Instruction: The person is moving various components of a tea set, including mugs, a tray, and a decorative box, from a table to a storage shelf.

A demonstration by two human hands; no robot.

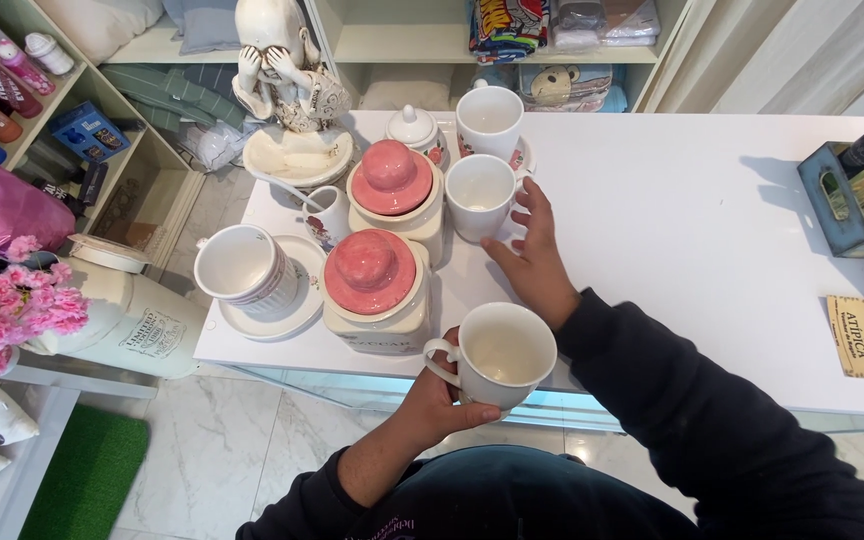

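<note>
Head view: one mug lifted, another touched

Standing by the white table (712,210), I see the person's left hand (437,400) wrapped around a white mug (500,355) at its handle side, fingers curled shut on it, holding it at the table's near edge, just in front of the nearer pink-lidded jar (374,290). The right hand (532,262) lies on the table behind that mug, fingers spread, fingertips touching a second white mug (479,195). That mug stands right of the farther pink-lidded jar (394,195). Left of the nearer jar, a ribbed cup (242,265) sits on a saucer (287,315). A white figurine (282,60) stands at the far left corner.
</note>
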